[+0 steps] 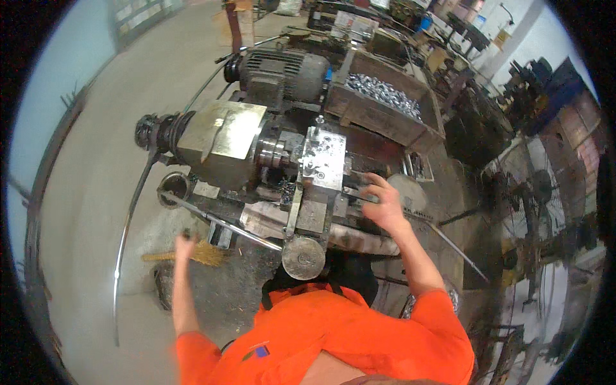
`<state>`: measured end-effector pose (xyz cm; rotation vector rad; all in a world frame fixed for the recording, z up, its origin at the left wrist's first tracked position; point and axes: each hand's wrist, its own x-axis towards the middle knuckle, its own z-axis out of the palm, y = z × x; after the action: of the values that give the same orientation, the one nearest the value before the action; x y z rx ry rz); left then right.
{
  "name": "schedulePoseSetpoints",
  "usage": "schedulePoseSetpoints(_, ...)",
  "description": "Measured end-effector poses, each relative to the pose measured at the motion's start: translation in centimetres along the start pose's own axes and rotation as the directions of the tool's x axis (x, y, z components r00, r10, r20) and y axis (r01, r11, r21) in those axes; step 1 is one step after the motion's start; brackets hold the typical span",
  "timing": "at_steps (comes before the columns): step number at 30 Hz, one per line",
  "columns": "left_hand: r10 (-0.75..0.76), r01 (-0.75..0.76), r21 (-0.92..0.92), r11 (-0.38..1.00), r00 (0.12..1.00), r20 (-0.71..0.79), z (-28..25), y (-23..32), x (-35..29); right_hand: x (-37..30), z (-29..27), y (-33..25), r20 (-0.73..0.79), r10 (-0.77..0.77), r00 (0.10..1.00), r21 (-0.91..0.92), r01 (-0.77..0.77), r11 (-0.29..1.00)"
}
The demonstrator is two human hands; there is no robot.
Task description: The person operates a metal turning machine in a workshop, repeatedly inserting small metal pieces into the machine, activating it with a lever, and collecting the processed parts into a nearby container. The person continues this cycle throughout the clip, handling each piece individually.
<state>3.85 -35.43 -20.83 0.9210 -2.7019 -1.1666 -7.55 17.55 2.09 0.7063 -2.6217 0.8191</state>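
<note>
In front of me stands a lathe with a bare metal headstock cover (239,131), a chuck (273,153) and a block-shaped tool post (326,157) flecked with metal chips. My right hand (383,202) is just right of the tool post, its fingers stretched and apart, with nothing visible in them. My left hand (186,245) is out to the left, below a long steel lever (224,224) and in front of a straw broom (205,253). Its fingers look curled; a dark spot shows at their top, too small and blurred to name. A round handwheel (303,258) sits nearest my body.
Behind the lathe sits an electric motor (282,72). A wooden crate (385,125) holding many small metal parts (385,96) stands at the back right. A long bent rod (119,269) hangs at the left, and another rod (459,249) sticks out at the right.
</note>
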Motion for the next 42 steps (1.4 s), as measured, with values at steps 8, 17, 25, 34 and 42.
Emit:
schedulePoseSetpoints(8, 0.134, -0.447, 0.786, 0.428, 0.891, 0.434, 4.0, 3.2, 2.8, -12.9, -7.7, 8.5, -0.045, 0.487, 0.872, -0.196, -0.486, 0.852)
schedulePoseSetpoints(17, 0.313, -0.349, 0.445, 0.825, 0.937, 0.155, -1.9, 7.7, -2.8, -29.2, -13.3, 25.1, -0.262, 0.689, 0.676, -0.706, -0.621, 0.341)
schedulePoseSetpoints(25, 0.619, -0.667, -0.215, 0.713, 0.744, -0.252, -9.4, 24.7, -13.0, -28.2, -12.2, 24.6, -0.249, 0.872, 0.422, -0.686, -0.712, 0.148)
schedulePoseSetpoints(34, 0.948, -0.5, -0.861, 0.097, 0.311, -0.073, -10.1, 42.2, -27.0, -36.6, -5.0, 13.0, -0.106, 0.916, 0.388, -0.402, -0.859, 0.317)
schedulePoseSetpoints(42, 0.979, -0.445, -0.896, 0.01, 0.187, -0.081, -7.8, 43.4, -32.7, -34.8, -3.9, 5.8, -0.126, 0.821, 0.556, -0.18, -0.827, 0.532)
